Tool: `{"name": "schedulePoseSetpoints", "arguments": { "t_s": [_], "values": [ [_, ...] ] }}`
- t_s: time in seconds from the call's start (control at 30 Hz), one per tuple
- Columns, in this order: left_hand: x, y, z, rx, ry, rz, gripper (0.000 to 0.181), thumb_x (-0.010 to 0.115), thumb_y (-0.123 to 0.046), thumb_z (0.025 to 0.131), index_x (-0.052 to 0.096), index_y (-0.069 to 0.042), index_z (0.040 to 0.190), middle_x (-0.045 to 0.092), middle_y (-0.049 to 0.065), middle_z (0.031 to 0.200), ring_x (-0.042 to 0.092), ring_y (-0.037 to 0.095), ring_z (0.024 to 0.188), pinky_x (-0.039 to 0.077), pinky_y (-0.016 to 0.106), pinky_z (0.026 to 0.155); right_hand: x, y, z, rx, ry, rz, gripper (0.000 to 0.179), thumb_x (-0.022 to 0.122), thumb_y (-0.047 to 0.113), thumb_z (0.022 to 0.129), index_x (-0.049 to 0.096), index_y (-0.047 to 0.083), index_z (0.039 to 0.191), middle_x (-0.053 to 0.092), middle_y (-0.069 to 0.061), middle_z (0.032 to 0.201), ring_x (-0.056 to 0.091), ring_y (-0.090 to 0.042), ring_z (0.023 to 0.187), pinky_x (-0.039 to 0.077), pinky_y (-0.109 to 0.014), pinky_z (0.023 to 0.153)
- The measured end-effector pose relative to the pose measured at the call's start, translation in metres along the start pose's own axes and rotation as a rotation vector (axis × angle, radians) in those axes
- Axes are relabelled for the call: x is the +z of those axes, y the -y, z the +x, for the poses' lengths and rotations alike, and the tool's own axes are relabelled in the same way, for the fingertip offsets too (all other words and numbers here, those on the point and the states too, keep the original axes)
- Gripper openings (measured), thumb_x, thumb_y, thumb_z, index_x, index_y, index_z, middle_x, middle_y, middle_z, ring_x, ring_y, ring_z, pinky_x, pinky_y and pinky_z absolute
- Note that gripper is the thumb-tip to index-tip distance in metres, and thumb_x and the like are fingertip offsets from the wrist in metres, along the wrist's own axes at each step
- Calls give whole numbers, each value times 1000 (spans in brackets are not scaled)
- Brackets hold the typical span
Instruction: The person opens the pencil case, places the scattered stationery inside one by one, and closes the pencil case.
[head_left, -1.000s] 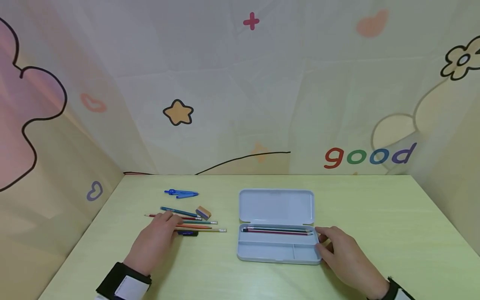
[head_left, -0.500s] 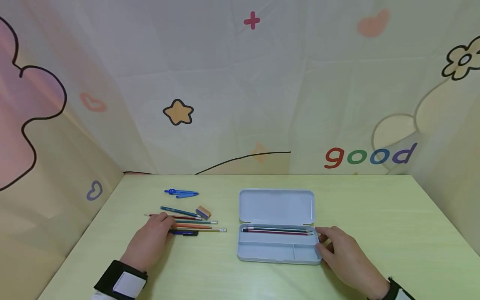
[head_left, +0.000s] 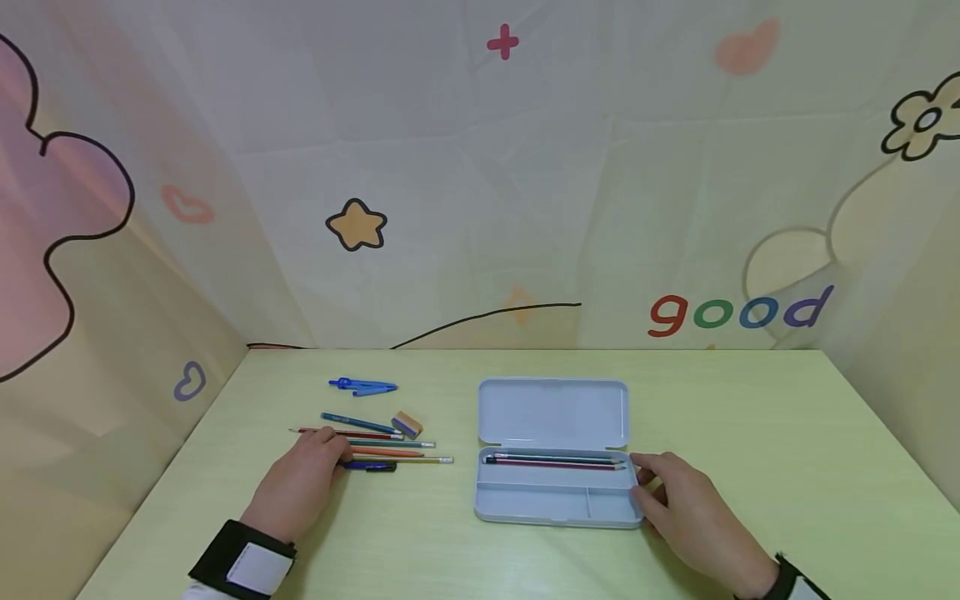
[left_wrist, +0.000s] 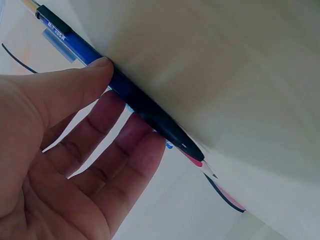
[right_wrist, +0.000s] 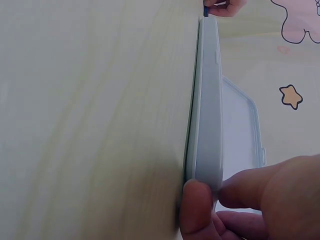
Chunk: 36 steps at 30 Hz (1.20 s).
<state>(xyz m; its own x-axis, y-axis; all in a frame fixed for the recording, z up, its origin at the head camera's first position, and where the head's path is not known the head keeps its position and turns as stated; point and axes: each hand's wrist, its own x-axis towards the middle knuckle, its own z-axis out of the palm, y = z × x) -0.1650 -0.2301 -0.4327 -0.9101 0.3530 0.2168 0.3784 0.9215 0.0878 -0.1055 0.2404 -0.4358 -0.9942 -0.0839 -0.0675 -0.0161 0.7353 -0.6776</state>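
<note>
My left hand (head_left: 300,479) is at the left of the table, at the near edge of a group of pencils. Its thumb and fingertips pinch a blue pen (left_wrist: 150,107) with a black grip and clip, which lies nearest me in the group. On the right, my right hand (head_left: 682,508) grips the right end of a pale blue pencil case (head_left: 532,500), thumb at the near corner. The case lies with its lid (head_left: 553,411) folded back. A teal pencil and a dark red pencil (head_left: 555,467) lie in its long rear compartment.
Beyond the pen lie an orange pencil (head_left: 390,452), a green pencil (head_left: 401,445), a red pencil (head_left: 378,435) and a blue one (head_left: 356,422). Beside them is a tan and purple eraser (head_left: 407,425). A blue drawing compass (head_left: 363,386) lies farther back. A printed cloth hangs behind the table.
The left hand has drawn slightly left and back from the pencils, uncovering more of the pen, then stayed there. The right hand and pencil case have not moved.
</note>
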Motion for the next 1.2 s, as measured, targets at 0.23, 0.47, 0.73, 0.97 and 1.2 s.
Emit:
{"name": "schedulePoseSetpoints", "arguments": {
  "t_s": [0.23,0.47,0.73,0.97,1.2],
  "values": [
    [-1,1,1,-12,39,8,17,83,1,89,73,-10,97,67,6,103,65,30,105,59,48,93,0,-1,-1,-24,-2,5,46,70,3,100,56,-12,141,61,-7,107,59,-12,72,51,-24,63],
    [-1,1,1,8,30,14,16,83,1,90,73,-9,96,67,5,101,65,29,103,59,47,93,1,-1,0,-20,-13,9,45,70,3,100,57,-12,141,61,-7,107,59,-13,73,52,-24,62],
    [-1,-1,1,-14,64,7,13,82,-1,91,73,-10,97,67,5,102,66,29,104,59,48,93,1,-1,-1,-24,-18,18,45,70,2,100,57,-12,140,61,-8,107,60,-13,74,53,-24,63],
    [0,-1,1,-17,66,8,13,81,-1,92,73,-10,97,67,4,100,66,29,103,59,48,93,1,-1,-1,-9,-12,19,45,70,2,100,56,-12,141,61,-8,108,60,-13,74,53,-24,63],
    [-6,-4,1,-22,79,9,15,83,-2,91,73,-10,99,67,4,102,66,29,104,59,48,93,0,0,0,-14,-9,4,46,70,3,100,56,-11,141,61,-7,107,60,-13,75,52,-24,63]
  ]
}}
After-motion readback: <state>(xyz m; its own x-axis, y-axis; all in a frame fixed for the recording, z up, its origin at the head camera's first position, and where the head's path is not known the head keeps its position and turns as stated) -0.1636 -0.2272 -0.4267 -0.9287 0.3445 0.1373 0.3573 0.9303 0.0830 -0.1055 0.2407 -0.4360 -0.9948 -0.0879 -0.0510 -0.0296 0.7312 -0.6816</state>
